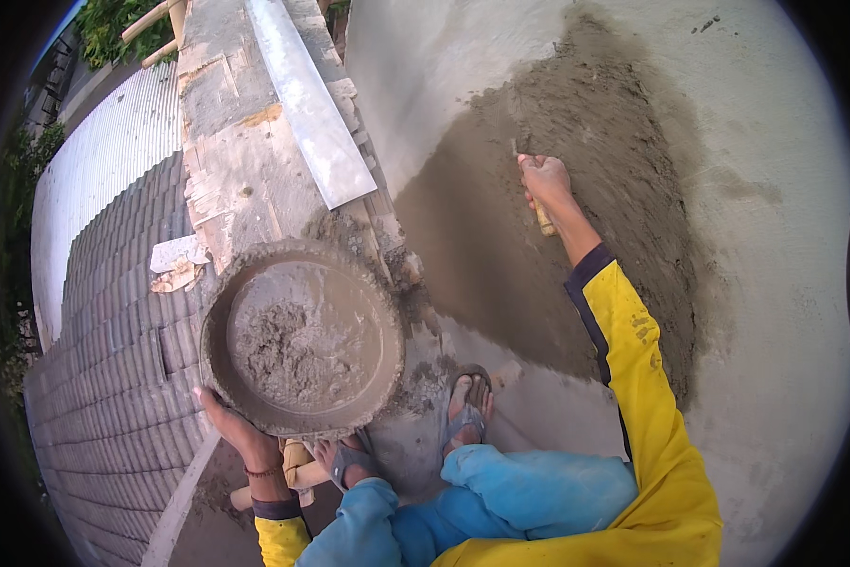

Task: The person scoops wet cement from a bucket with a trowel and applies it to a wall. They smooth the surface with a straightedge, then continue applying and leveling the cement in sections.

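Observation:
My left hand (240, 430) supports a round basin (387, 321) from its lower left side, fingers spread along the outer wall. Wet grey mortar (292, 345) lies in a heap inside, and its crust coats the rim. Up at the right, my right hand (546, 180) is closed around the wooden handle (544, 219) of a trowel. Its blade is mostly hidden, seen nearly edge-on against the wall. Under that hand spreads a dark patch of wet mortar (623, 161), smoother on its left part and rougher to the right.
A flat metal straightedge (316, 132) lies on the mortar-stained planks (231, 180) beyond the basin. Tiled roofing (113, 350) drops away at the left, with pale corrugated sheets (103, 170) behind. Bamboo poles (151, 21) stick out at the top. My sandalled foot (467, 406) stands by the wall.

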A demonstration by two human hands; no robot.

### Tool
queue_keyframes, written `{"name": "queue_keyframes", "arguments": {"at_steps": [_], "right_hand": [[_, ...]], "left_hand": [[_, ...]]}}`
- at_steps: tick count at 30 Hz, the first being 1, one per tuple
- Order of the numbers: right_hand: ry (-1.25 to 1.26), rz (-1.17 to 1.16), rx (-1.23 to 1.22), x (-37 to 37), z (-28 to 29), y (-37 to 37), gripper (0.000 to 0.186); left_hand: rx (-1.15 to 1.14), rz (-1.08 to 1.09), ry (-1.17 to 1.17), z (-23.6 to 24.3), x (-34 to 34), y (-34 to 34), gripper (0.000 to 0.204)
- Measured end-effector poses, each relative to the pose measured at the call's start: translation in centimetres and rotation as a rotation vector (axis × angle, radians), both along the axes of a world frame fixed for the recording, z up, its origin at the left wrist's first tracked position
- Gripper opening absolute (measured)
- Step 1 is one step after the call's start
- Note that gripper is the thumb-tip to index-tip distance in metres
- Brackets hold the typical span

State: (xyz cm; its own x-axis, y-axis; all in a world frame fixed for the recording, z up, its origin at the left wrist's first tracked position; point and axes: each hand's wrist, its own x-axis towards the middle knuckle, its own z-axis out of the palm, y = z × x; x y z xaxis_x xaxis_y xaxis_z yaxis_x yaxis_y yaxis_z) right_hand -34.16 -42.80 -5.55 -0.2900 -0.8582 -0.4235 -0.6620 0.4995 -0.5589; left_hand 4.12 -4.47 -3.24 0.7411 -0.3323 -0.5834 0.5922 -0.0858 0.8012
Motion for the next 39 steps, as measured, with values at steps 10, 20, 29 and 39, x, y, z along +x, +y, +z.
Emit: {"name": "queue_keyframes", "arguments": {"at_steps": [10, 20, 29, 39], "right_hand": [[0.323, 0.476, -0.503, 2.0, 15.2, 7.7, 0.046], [-1.149, 0.607, 0.47, 3.6, 17.7, 10.6, 0.034], [-0.027, 0.385, -0.76, 2.0, 24.9, 10.2, 0.033], [0.828, 1.334, -0.534, 12.2, 18.1, 19.6, 0.016]], "left_hand": [[-0.042, 0.022, 0.046, 0.3, -0.1, -0.3, 0.059], [-0.072, -0.015, 0.046, -1.3, 0.8, 0.6, 0.056], [-0.063, -0.011, 0.044, 2.5, -1.2, -1.1, 0.055], [0.226, -0.19, -0.605, 3.7, -1.3, -1.7, 0.054]]}}
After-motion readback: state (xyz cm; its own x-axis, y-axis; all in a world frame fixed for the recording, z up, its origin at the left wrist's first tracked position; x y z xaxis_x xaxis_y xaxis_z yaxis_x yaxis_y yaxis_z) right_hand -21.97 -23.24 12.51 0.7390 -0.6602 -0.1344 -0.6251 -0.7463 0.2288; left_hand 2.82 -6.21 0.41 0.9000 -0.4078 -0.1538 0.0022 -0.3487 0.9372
